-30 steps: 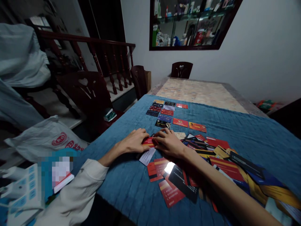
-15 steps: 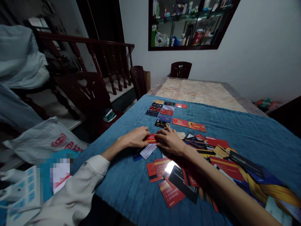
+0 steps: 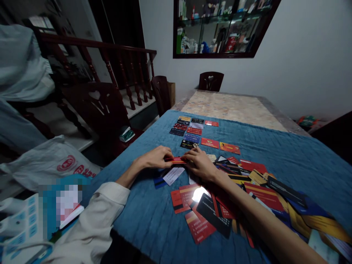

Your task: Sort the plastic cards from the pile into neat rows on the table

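Tilted more edge-on since earlier: glossy red card [image 3: 178,160], pinched at its ends by left hand [image 3: 158,157] and right hand [image 3: 200,163] over wrinkled blue cloth [image 3: 145,209]; right forearm [image 3: 255,212] partly hides overlapping cards [image 3: 257,177].

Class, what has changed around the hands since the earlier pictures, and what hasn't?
The red card, held between the left hand and right hand, has shifted slightly forward and shows as a thinner strip. More of the blue card beside the white card shows. The rows of laid-out cards stayed put.
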`<state>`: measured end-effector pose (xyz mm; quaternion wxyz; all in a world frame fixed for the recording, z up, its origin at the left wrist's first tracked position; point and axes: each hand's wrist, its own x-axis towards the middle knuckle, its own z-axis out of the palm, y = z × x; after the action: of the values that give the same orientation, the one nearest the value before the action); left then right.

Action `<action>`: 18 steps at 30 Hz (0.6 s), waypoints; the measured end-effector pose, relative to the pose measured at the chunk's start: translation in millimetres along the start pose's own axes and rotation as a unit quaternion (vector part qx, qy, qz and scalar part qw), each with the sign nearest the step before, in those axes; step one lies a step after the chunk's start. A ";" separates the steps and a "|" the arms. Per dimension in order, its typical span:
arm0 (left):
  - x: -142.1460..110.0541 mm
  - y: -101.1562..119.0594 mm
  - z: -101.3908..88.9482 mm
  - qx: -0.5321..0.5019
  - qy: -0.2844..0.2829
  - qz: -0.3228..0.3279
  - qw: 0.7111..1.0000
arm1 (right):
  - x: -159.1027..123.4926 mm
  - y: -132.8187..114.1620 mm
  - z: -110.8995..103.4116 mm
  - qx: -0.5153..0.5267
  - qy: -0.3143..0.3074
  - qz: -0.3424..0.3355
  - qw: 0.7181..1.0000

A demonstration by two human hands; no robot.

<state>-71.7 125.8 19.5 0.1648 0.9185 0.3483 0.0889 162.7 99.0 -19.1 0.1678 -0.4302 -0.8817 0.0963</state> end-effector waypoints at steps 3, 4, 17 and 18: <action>-0.2 -5.0 -2.2 -0.068 0.005 0.012 0.998 | -0.1 -0.6 -1.1 0.012 0.024 0.011 1.000; 0.1 -6.5 -2.4 -0.083 0.015 0.006 0.996 | -0.1 -0.5 -1.2 0.016 0.034 0.016 0.999; 7.7 -20.0 9.0 -0.105 0.113 -0.022 0.988 | 1.7 2.8 9.3 -0.013 0.120 0.068 0.990; 7.9 -20.7 9.8 -0.103 0.114 -0.021 0.988 | 1.8 2.3 9.5 -0.026 0.123 0.068 0.990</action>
<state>-75.8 143.3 3.2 0.2195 0.8732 0.3726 0.2249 159.7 101.6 -28.3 0.2565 -0.5020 -0.8254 0.0313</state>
